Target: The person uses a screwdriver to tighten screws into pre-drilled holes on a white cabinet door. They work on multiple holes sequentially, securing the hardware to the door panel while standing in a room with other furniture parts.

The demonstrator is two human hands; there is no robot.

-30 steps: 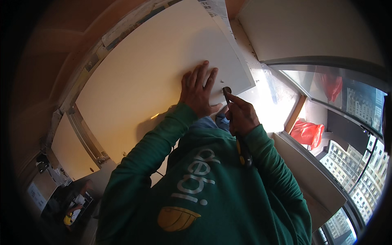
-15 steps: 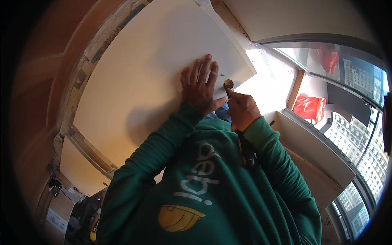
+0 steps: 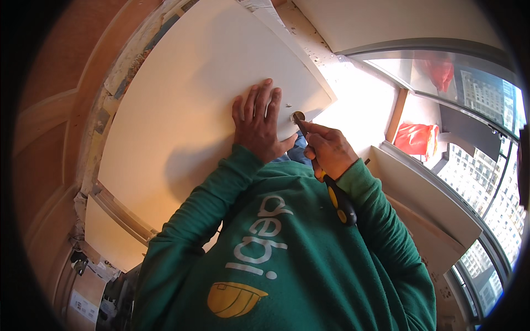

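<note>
White panel (image 3: 182,110) lies broad face up in front of the person, one corner pointing right. Near that corner, by the edge closest to the body, a round hole (image 3: 299,116); depth cannot be told. A small pale chip (image 3: 289,105) sits on the face just beyond it.

Left hand (image 3: 257,127): spread flat on the panel, left of the hole, fingers pointing away, thumb out to the right; grasps nothing.

Right hand (image 3: 333,150): closed round a chisel (image 3: 338,199), index finger extended along the dark shaft. Tip at the hole; exact contact hidden. Black-and-yellow handle slants back toward the right forearm.

Both arms in green sleeves (image 3: 212,187). Right: a window (image 3: 469,171), red bag (image 3: 417,139) beside it. Left: brown wooden door (image 3: 47,116).
</note>
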